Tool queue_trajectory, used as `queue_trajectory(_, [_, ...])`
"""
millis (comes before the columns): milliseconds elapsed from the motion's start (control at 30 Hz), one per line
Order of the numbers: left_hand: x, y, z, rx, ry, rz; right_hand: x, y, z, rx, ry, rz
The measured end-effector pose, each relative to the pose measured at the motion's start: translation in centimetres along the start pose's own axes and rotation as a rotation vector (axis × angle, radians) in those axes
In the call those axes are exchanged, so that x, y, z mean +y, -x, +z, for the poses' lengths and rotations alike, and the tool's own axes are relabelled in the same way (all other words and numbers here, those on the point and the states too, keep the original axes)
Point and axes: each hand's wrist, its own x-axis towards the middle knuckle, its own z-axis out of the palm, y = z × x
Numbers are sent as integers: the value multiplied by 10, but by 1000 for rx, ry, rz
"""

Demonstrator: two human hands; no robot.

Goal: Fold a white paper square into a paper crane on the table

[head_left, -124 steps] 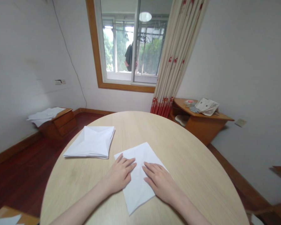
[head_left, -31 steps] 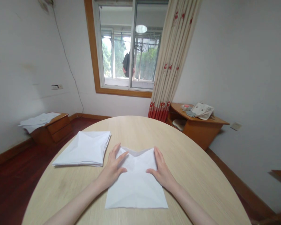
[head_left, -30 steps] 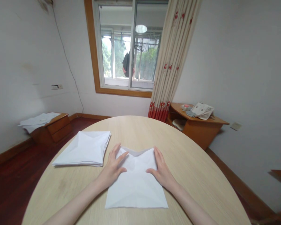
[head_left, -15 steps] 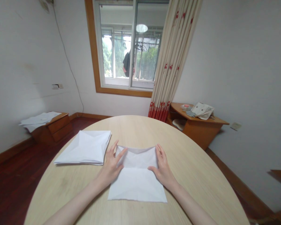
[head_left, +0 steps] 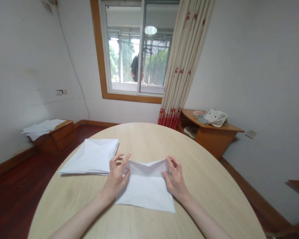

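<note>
In front of me on the table a white sheet of paper (head_left: 147,192) lies with a crease across it, its far part tilted up and sagging in the middle. My left hand (head_left: 118,177) is at the far left corner, thumb on the sheet's side and index finger stretched out above the corner; its other fingers are curled and partly hidden. At the far right corner, my right hand (head_left: 175,176) has its fingertips on the upper edge and its thumb against the near face. The lifted edge hangs between both hands.
To the left on the round table (head_left: 149,136) lies a stack of white paper (head_left: 92,157), close to my left hand. Beyond stand a low drawer cabinet (head_left: 62,134) with papers and a corner cabinet (head_left: 211,136) with a cloth bag (head_left: 215,118). A curtain (head_left: 184,66) hangs by the window.
The raised far edge has come slightly nearer to me and dips more in the middle. My left hand has shifted a little left, its fingers more curled.
</note>
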Motion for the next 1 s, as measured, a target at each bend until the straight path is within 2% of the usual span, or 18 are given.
queue_trajectory(167, [6, -1, -7, -11, 23, 19, -1, -1, -4, 48, 24, -43])
queue_trajectory(500, [3, 2, -15, -78, 340, -22, -13, -4, -23, 17, 35, -169])
queue_trajectory(767, [12, 0, -19, -99, 444, -131, -18, -8, -33, 47, 56, -259])
queue_trajectory(1000, [12, 1, -21, -217, 501, -157, -29, -13, -36, 4, 26, -309])
